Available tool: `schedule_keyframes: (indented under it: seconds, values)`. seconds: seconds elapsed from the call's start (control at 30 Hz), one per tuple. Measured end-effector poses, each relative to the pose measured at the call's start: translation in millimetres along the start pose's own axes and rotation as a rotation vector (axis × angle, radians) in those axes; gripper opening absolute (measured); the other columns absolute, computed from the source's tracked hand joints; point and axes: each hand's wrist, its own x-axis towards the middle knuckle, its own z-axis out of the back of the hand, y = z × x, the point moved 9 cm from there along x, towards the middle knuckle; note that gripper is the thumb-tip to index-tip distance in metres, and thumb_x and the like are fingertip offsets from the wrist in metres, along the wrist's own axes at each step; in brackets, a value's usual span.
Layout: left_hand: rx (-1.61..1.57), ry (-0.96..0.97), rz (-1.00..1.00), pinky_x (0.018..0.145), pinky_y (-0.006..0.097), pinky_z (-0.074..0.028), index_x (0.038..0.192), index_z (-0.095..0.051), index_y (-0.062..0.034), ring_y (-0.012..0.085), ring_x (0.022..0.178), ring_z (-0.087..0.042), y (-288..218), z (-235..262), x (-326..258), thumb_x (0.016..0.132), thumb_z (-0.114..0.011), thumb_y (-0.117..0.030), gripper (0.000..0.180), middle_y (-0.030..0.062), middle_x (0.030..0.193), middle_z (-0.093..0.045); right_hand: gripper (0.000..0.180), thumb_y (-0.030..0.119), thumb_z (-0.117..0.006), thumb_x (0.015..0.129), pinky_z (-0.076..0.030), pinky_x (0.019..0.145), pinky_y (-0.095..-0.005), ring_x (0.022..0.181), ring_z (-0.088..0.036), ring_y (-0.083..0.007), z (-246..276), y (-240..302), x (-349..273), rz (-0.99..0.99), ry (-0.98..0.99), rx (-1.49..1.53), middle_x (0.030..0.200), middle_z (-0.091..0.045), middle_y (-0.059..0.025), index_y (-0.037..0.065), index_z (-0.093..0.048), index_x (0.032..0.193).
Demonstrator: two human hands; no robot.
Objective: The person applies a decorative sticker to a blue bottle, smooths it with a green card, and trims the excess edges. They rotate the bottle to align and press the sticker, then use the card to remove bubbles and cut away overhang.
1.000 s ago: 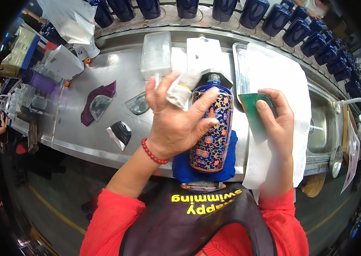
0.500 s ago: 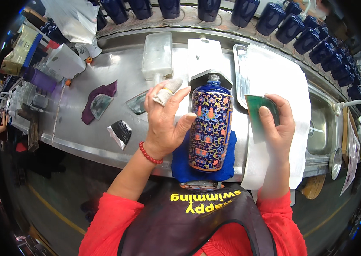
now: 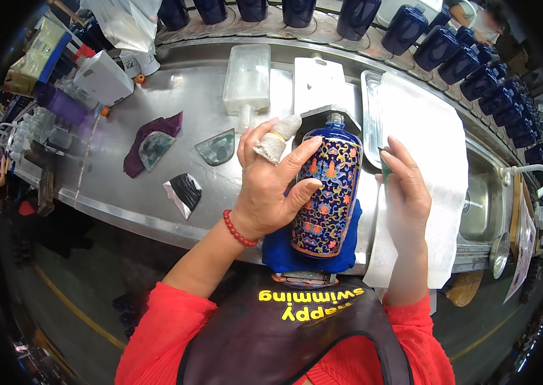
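My left hand (image 3: 271, 186) grips a dark blue vase (image 3: 328, 192) painted with coloured flowers, which lies slanted on a blue cloth (image 3: 284, 250) at the steel bench's near edge. A white wrap covers one finger of that hand, and a red bead bracelet is on the wrist. My right hand (image 3: 406, 192) rests beside the vase's right flank, closed over a green pad (image 3: 384, 162) of which only an edge shows. Under that hand lies a white cloth (image 3: 425, 128).
The steel bench (image 3: 124, 192) holds a maroon rag (image 3: 150, 131), two glassy shards (image 3: 217, 147), a dark scrap (image 3: 185, 191), white moulded trays (image 3: 246, 77) and a white box (image 3: 101, 77). A row of plain dark blue vases (image 3: 438, 45) lines the far edge. A sink with tap (image 3: 528, 173) is at right.
My left hand slid down from the vase's neck to its left side, baring the mouth and shoulder. My right hand has moved in against the vase, and the green pad is now mostly covered.
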Motion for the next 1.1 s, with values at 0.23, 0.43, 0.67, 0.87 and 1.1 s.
schedule_keyframes:
  seconds: [0.23, 0.43, 0.67, 0.87, 1.1]
  values:
    - [-0.082, -0.018, 0.041, 0.117, 0.057, -0.016, 0.137, -0.065, -0.0115, 0.0386, 0.137, -0.037, 1.0, -2.1, -0.7, 0.099, -0.055, -0.056, 0.059, 0.0204, 0.140, -0.058, 0.047, -0.017, -0.055, 0.091, -0.055, 0.101, -0.0348, 0.133, -0.057, -0.0290, -8.0, 7.1, 0.5, 0.076, 0.015, -0.144, 0.147, -0.055, -0.0180, 0.006, -0.065, 0.130]
    - [-0.033, 0.023, 0.027, 0.117, 0.056, -0.016, 0.139, -0.063, -0.0101, 0.0367, 0.138, -0.036, 0.2, -4.4, -2.9, 0.099, -0.055, -0.056, 0.061, 0.0183, 0.138, -0.060, 0.052, -0.019, -0.053, 0.088, -0.052, 0.105, -0.0364, 0.133, -0.057, -0.0297, -14.7, 13.5, 0.8, 0.117, 0.045, -0.237, 0.145, -0.056, -0.0186, 0.003, -0.063, 0.134]
    - [0.043, 0.090, 0.008, 0.118, 0.058, -0.012, 0.142, -0.060, -0.0075, 0.0349, 0.138, -0.036, -5.8, -8.5, -2.8, 0.100, -0.053, -0.055, 0.064, 0.0156, 0.137, -0.062, 0.061, -0.020, -0.052, 0.082, -0.046, 0.109, -0.0435, 0.129, -0.056, -0.0380, -24.4, 11.5, 0.1, 0.107, 0.080, -0.206, 0.142, -0.056, -0.0225, 0.003, -0.062, 0.137]
    - [-0.007, 0.100, 0.021, 0.117, 0.060, -0.010, 0.150, -0.047, 0.0013, 0.0364, 0.139, -0.035, -11.6, -9.8, -4.5, 0.101, -0.047, -0.061, 0.080, 0.0172, 0.133, -0.063, 0.065, -0.021, -0.051, 0.080, -0.045, 0.109, -0.0441, 0.130, -0.054, -0.0382, -27.8, 9.0, -1.8, 0.099, 0.088, -0.210, 0.142, -0.056, -0.0224, 0.005, -0.062, 0.138]
    - [0.068, 0.197, -0.004, 0.120, 0.057, -0.007, 0.154, -0.030, 0.0114, 0.0392, 0.147, -0.029, -24.0, -14.1, -4.9, 0.098, -0.040, -0.072, 0.101, 0.0223, 0.142, -0.056, 0.068, -0.022, -0.050, 0.077, -0.046, 0.109, -0.0440, 0.129, -0.055, -0.0377, -31.4, 12.8, -1.8, 0.093, 0.112, -0.192, 0.142, -0.055, -0.0220, 0.004, -0.061, 0.139]
